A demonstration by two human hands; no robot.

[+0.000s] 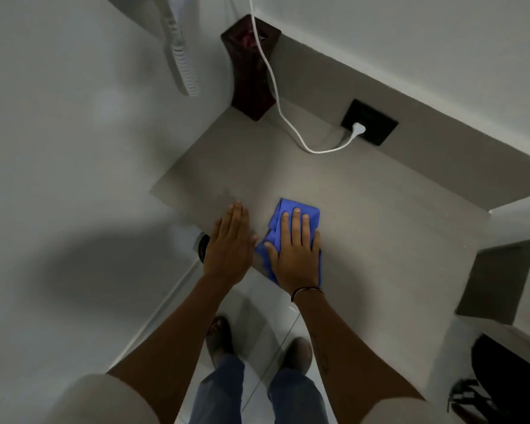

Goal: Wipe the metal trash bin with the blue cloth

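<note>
Pressing the blue cloth (291, 228) flat on the tabletop (364, 209), the right hand (294, 252) could push it off the near edge; left hand (230, 243) lies open, empty.

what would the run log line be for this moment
right hand: flat on folded blue cloth | left hand: flat on grey countertop, bare | metal bin: not clearly seen

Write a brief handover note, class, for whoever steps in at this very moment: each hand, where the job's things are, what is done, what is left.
Left hand: flat, empty, on the grey counter near its edge.
Right hand: flat on the blue cloth, pressing it to the counter.
Bin: only a round metal thing shows below the counter's edge by the left hand; possibly the bin, cannot tell.
Done: cloth is in hand.
Left: wiping the bin; no wiping shows.
</note>
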